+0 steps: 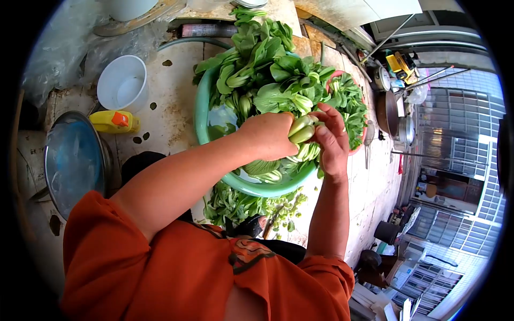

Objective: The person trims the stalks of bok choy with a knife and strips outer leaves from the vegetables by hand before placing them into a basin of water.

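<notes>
My left hand (269, 136) is wrapped around a bok choy (303, 130), its pale green base pointing right. At that base, my right hand (333, 140) has thumb and fingers closed on the outer stalks. Both hands are above a green basin (201, 113) heaped with bok choy (257, 59), the leaves rising past its far rim. Some water shows inside the basin. The leaves inside my left fist are hidden.
A red basin (365, 107) of greens stands to the right. Loose leaves (235, 203) lie on the floor below. On the left are a white bucket (122, 83), a yellow bottle (113, 122) and a metal basin (75, 160). Pots (386, 113) line the right.
</notes>
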A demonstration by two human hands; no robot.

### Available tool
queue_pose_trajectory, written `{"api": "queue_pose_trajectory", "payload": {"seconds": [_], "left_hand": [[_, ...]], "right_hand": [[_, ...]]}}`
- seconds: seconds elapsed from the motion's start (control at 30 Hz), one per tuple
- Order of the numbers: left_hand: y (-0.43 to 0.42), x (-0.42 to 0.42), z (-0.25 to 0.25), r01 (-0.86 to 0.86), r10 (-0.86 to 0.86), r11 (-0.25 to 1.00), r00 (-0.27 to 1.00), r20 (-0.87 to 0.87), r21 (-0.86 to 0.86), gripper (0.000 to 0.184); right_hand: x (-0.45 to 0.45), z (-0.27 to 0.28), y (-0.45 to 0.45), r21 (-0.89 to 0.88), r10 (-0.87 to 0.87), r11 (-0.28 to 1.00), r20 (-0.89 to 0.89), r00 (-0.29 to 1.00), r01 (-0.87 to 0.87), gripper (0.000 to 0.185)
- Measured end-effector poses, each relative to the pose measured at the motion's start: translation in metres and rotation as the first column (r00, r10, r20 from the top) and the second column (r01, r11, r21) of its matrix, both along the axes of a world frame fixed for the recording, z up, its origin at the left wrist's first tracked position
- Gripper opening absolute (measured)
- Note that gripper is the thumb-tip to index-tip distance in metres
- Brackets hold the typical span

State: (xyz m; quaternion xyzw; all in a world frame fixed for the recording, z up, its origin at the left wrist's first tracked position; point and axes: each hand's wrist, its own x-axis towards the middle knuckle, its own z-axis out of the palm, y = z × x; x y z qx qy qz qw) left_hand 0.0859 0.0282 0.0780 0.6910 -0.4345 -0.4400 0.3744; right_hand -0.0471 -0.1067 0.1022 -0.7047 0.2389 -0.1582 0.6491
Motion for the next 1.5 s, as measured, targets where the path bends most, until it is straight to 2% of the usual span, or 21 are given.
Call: {"api": "queue_pose_trajectory", "payload": {"seconds": [0.07, 0.13, 0.2, 0.23, 0.3, 0.4, 0.5, 0.6, 0.7, 0.77, 0.93, 0.97, 1.0, 1.07, 1.13, 1.27, 1.3, 1.33, 1.4, 1.43, 1.5], "left_hand": [[0.003, 0.006, 0.002, -0.073, 0.073, 0.997, 0.997, -0.001, 0.008, 0.058], [0.011, 0.013, 0.007, -0.191, 0.172, 0.974, 0.974, -0.148, -0.121, 0.064], [0.011, 0.010, -0.005, -0.257, 0.216, 0.943, 0.957, -0.195, -0.213, 0.061], [0.012, 0.011, -0.005, -0.300, 0.211, 0.917, 0.924, -0.320, -0.261, 0.060], [0.014, 0.011, -0.001, -0.386, 0.196, 0.869, 0.843, -0.501, -0.310, 0.054], [0.015, 0.012, -0.001, -0.484, 0.171, 0.821, 0.714, -0.679, -0.303, 0.054], [0.022, 0.023, 0.019, -0.489, 0.122, 0.842, 0.583, -0.804, -0.227, 0.048], [0.022, 0.026, 0.017, -0.543, 0.160, 0.817, 0.535, -0.830, -0.192, 0.033], [0.019, 0.037, -0.003, -0.542, 0.196, 0.823, 0.551, -0.811, -0.169, 0.025], [0.020, 0.043, -0.003, -0.576, 0.216, 0.801, 0.534, -0.817, -0.164, 0.030], [0.021, 0.050, -0.004, -0.635, 0.256, 0.743, 0.563, -0.786, -0.213, 0.039], [0.021, 0.049, -0.005, -0.630, 0.251, 0.747, 0.566, -0.785, -0.215, 0.039], [0.022, 0.048, -0.006, -0.543, 0.195, 0.823, 0.544, -0.816, -0.166, 0.038], [0.022, 0.043, -0.007, -0.442, 0.141, 0.889, 0.516, -0.845, -0.121, 0.038], [0.021, 0.036, -0.009, -0.344, 0.003, 0.931, 0.344, -0.939, -0.124, 0.037], [0.024, 0.033, -0.007, -0.309, -0.054, 0.936, 0.347, -0.936, -0.168, 0.034], [0.025, 0.032, -0.004, -0.338, -0.034, 0.931, 0.305, -0.952, -0.142, 0.033], [0.024, 0.034, -0.007, -0.339, -0.027, 0.931, 0.306, -0.952, -0.135, 0.033], [0.022, 0.038, -0.013, -0.400, 0.000, 0.912, 0.226, -0.974, -0.093, 0.041], [0.022, 0.040, -0.011, -0.430, -0.012, 0.895, 0.232, -0.973, -0.114, 0.039], [0.022, 0.043, -0.007, -0.536, 0.092, 0.838, 0.321, -0.943, -0.101, 0.034]], "right_hand": [[0.017, -0.012, -0.036, 0.042, -0.274, 0.960, -0.038, 0.961, 0.276, 0.038], [0.047, -0.021, -0.062, -0.114, -0.462, 0.887, -0.210, 0.862, 0.447, 0.036], [0.072, -0.037, -0.088, -0.194, -0.437, 0.899, -0.344, 0.831, 0.392, 0.039], [0.085, -0.045, -0.093, -0.252, -0.435, 0.896, -0.341, 0.833, 0.365, 0.045], [0.107, -0.059, -0.112, -0.430, -0.412, 0.880, -0.481, 0.774, 0.201, 0.051], [0.132, -0.064, -0.106, -0.414, -0.293, 0.910, -0.645, 0.706, 0.000, 0.050], [0.130, -0.066, -0.095, -0.336, -0.239, 0.942, -0.680, 0.693, -0.005, 0.050], [0.112, -0.072, -0.098, -0.279, -0.290, 0.950, -0.617, 0.731, 0.141, 0.050], [0.082, -0.063, -0.101, -0.292, -0.165, 0.956, -0.453, 0.876, 0.029, 0.039], [0.059, -0.061, -0.098, -0.275, -0.114, 0.961, -0.323, 0.940, 0.023, 0.029], [0.019, -0.011, -0.030, -0.216, 0.127, 0.964, -0.148, 0.981, -0.157, 0.037], [0.013, -0.009, -0.020, -0.449, 0.149, 0.868, -0.171, 0.974, -0.212, 0.042], [0.014, 0.012, 0.002, -0.670, 0.161, 0.684, -0.247, 0.956, -0.288, 0.045], [0.011, 0.020, 0.031, -0.662, 0.207, 0.661, -0.293, 0.934, -0.354, 0.043], [0.009, 0.023, 0.049, -0.682, 0.214, 0.624, -0.321, 0.923, -0.382, 0.045], [0.004, 0.022, 0.060, -0.731, 0.226, 0.579, -0.282, 0.932, -0.361, 0.053], [0.002, 0.028, 0.061, -0.688, 0.235, 0.601, -0.335, 0.913, -0.407, 0.064], [-0.001, 0.032, 0.060, -0.684, 0.239, 0.606, -0.332, 0.913, -0.407, 0.064], [-0.005, 0.039, 0.055, -0.544, 0.364, 0.740, -0.170, 0.916, -0.395, 0.077], [-0.009, 0.040, 0.050, -0.443, 0.372, 0.802, -0.155, 0.915, -0.401, 0.081], [-0.017, 0.029, 0.031, -0.334, 0.309, 0.889, -0.065, 0.949, -0.312, 0.075]]}}
